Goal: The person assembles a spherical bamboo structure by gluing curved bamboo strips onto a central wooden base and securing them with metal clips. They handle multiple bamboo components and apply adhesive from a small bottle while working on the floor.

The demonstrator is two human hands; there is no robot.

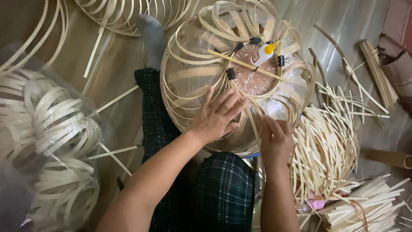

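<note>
Bagged coils (51, 141): bamboo loops in clear plastic, far left
Left hand (216, 116): fingers spread flat on the bamboo frame (189, 68) over the lap
Right hand (274, 137): curled, pinching a strip (253, 118) at the frame's edge
Loose strips (330, 146): heaped right

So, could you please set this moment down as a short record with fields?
Setting: person seated on a floor, legs in dark plaid trousers
Work piece: round bamboo-strip frame with a brown disc at its centre
On the disc: small white bottle with yellow cap, long stick, black binder clips
Left hand: fingers spread flat on the frame
Right hand: at the frame's lower right edge, pinching thin strips
Nearby: loose strips on the right, bagged strip loops on the left
</note>
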